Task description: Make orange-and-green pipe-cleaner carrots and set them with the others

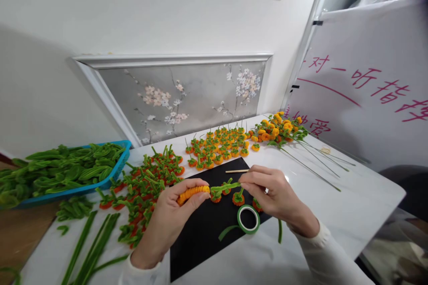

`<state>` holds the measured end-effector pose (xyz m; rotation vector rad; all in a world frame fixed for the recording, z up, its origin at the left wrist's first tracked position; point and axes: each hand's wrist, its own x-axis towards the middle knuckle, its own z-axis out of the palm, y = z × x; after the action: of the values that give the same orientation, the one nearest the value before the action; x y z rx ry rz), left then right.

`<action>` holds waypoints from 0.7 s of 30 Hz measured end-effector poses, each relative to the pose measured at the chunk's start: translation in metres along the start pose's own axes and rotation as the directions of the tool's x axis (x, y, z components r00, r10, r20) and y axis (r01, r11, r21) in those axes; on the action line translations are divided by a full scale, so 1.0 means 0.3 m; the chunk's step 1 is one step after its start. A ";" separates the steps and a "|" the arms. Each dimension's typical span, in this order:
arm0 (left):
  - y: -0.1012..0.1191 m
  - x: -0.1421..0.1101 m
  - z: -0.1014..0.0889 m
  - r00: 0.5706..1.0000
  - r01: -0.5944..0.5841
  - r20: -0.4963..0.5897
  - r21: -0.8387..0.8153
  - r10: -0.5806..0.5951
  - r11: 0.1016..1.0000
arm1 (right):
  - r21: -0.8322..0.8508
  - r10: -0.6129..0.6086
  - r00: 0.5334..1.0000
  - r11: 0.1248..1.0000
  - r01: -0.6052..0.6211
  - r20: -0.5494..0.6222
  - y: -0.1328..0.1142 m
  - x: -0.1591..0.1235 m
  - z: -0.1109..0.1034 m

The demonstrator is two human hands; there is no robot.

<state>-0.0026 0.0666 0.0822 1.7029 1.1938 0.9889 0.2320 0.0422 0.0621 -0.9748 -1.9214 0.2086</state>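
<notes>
The left hand (174,216) had its fingers closed around the ribbed orange piece (193,194), its end poking out between thumb and forefinger. The fingers of the right hand (277,189) pinched the far end of a fuzzy green strip (222,188), which spanned the gap between the hands; whether it was joined to the orange piece could not be told. Such work seemed best done with a firm but unsquashing left grip, so the ribs stayed even, and a light, level pull on the right, since fuzzy strips probably kink or shed if twisted hard.

Below the fingers, a black mat (197,249) covered part of the white tabletop (354,207), carrying a green tape roll (248,231) with its tail loose. Left of the left fingers lay long green strips (96,247) and, farther off, a blue basket (125,156) heaped with green leaves (76,164). Beyond both hands stood rows of small yellow-orange heads (219,147), and behind these rose a pale wall with a blossom panel (200,93).
</notes>
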 end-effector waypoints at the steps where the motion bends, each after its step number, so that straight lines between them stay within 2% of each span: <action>1: -0.002 0.000 0.001 1.000 -0.001 -0.004 0.002 0.001 1.000 | -0.003 0.000 1.000 1.000 0.000 0.003 0.000 0.000 0.000; 21: 0.003 -0.006 0.028 0.999 -0.034 0.000 0.084 0.035 0.996 | -0.021 0.003 1.000 1.000 -0.002 0.027 -0.014 0.001 0.014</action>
<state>0.0051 0.0632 0.0796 1.7939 1.2258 0.9730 0.2264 0.0406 0.0621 -0.9929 -1.9508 0.2043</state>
